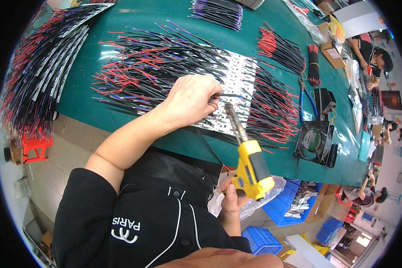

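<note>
My left hand (190, 100) pinches a thin black wire (228, 95) between thumb and fingers, holding it over the white strip boards (239, 73) on the green table (134, 22). My right hand (231, 196) grips a yellow soldering gun (251, 167) by its handle, below the table edge. The gun's metal tip (231, 114) points up at the boards, just below the wire's end. Black wires with red and blue ends (134, 71) fan out on both sides of the boards.
More wired strips (40, 67) lie at the far left. A small black fan (312, 140), blue-handled pliers (306, 100) and bundled wires (315, 64) sit to the right. Blue bins (290, 201) stand under the table. Other people (373, 56) work at the right.
</note>
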`<state>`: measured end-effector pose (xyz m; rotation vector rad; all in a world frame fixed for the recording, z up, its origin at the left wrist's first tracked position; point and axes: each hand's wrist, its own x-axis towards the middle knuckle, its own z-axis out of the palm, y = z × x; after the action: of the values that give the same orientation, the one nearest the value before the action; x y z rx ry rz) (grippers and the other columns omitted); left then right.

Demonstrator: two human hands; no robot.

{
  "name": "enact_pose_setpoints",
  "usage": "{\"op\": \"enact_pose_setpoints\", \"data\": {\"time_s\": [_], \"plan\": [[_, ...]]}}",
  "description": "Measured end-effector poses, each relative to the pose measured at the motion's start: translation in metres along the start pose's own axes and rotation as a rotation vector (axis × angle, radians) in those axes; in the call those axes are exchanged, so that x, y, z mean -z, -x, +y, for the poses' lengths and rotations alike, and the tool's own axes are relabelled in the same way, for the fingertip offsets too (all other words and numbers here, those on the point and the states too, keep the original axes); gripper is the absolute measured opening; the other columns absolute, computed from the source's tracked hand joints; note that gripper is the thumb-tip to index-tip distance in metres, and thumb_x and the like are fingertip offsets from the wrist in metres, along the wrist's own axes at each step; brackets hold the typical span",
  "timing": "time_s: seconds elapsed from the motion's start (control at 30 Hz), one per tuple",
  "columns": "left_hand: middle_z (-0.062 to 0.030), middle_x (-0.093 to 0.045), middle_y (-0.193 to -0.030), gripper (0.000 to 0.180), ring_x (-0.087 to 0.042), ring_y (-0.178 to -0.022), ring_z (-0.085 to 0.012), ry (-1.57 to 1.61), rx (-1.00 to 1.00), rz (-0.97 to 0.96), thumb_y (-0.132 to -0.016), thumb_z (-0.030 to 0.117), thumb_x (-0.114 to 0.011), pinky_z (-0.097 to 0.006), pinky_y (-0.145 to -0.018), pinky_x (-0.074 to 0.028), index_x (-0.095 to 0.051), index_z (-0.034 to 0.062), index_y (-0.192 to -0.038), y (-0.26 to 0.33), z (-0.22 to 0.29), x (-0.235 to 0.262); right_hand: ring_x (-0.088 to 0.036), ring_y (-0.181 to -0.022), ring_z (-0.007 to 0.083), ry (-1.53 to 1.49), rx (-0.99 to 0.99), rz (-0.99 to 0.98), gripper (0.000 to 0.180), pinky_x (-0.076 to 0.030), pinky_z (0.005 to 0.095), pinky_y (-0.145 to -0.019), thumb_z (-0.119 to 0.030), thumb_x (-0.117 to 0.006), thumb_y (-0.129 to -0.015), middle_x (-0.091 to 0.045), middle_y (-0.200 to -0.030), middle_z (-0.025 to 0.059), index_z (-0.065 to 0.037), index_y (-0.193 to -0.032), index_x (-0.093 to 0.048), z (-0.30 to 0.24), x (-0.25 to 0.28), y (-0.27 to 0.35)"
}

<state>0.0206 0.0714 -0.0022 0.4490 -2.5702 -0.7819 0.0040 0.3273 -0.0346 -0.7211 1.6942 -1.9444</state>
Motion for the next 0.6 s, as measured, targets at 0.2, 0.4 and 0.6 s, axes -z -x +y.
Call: {"op": "enact_pose_setpoints", "data": {"time_s": [0.2,0.4,0.6], "plan": [[-0.0102,-0.058,-0.071,0.011,-0.059,-0.069,-0.0302,0.005,-0.001,-0.003,-0.067,0.010,-0.064,-0.038,-0.061,-0.046,-0.061,0.0031,-0.074,0.001,-0.003,0.001,-0.046,-0.042,0.0158,-0.207,0.020,0.098,0.045,-0.042,0.0275,-0.040,-0.016,-0.056,-0.083,-0.046,-0.056,0.0078,0.009,-0.113,-0.033,-0.007,0.003,-0.010],[-0.0120,-0.058,-0.073,0.008,-0.059,-0.072,-0.0287,0.109,-0.037,0.010,-0.072,0.006,-0.061,-0.035,-0.063,-0.046,-0.062,0.0008,-0.077,0.000,-0.011,0.008,-0.044,-0.038,0.0165,-0.255,0.009,0.108,0.045,-0.041,0.0269,-0.037,-0.015,-0.054,-0.083,-0.044,-0.054,0.0084,0.010,-0.112,-0.032,-0.008,0.004,-0.011],[-0.0129,-0.058,-0.078,0.013,-0.057,-0.072,-0.0281,0.304,0.124,0.510,-0.090,0.010,-0.052,-0.031,-0.067,-0.046,-0.056,-0.0008,-0.096,0.002,0.009,0.058,-0.043,-0.037,0.0163,-0.272,0.030,0.111,0.044,-0.041,0.0269,-0.036,-0.015,-0.052,-0.082,-0.044,-0.053,0.0085,0.011,-0.112,-0.032,-0.004,0.009,-0.011]]}}
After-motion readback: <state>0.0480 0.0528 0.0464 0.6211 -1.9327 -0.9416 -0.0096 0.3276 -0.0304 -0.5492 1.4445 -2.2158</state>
